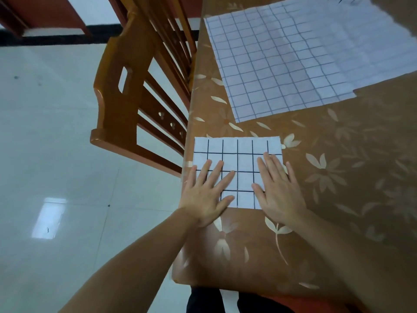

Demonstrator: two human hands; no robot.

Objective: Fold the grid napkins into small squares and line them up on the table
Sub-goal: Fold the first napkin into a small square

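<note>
A folded white napkin with a black grid [237,154] lies flat near the left edge of the table. My left hand [207,193] presses on its lower left part with straight, spread fingers. On the napkin's right part my right hand [278,190] lies flat, fingers straight and together. Farther back, unfolded grid napkins [282,64] are spread on the table, one overlapping another toward the right. A further gridded sheet [340,0] peeks in at the top edge.
The table [338,177] wears a brown cloth with pale flower prints. A wooden chair [140,86] stands against the table's left edge, with a glossy white tiled floor [56,154] beyond it. Dark trousers [207,301] show below the near table edge.
</note>
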